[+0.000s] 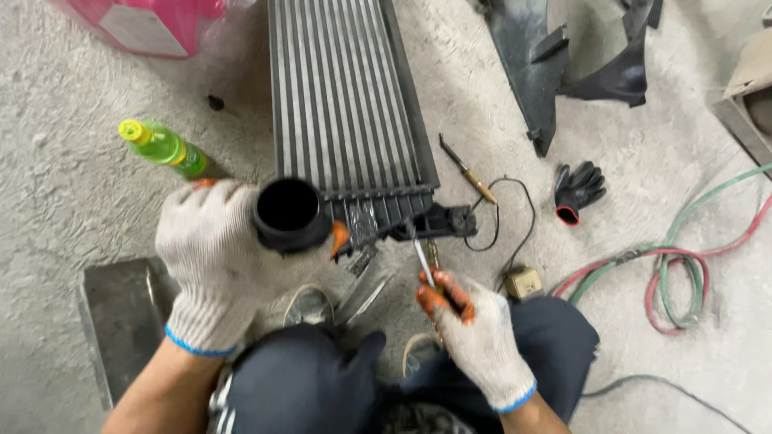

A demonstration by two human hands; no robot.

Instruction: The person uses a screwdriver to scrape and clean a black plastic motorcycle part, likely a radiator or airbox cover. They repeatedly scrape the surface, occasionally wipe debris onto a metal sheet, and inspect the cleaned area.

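Note:
A long finned metal radiator core (342,96) lies on the concrete floor, with a black plastic end tank (402,217) at its near end. My left hand (207,261), in a white knit glove with orange fingertips, grips the black round pipe opening (288,213) of that end tank. My right hand (470,329), gloved the same way, holds a thin metal rod (422,261) whose tip points up at the end tank's edge. A brass-coloured tool part (434,255) shows just beside the rod.
A green bottle with a yellow cap (161,146) lies left of the radiator. A soldering tool (466,169) with a black cord, a black glove (577,190), red and green hoses (675,281), a black plastic panel (531,64), a pink container (149,24) and a metal plate (121,321) surround me.

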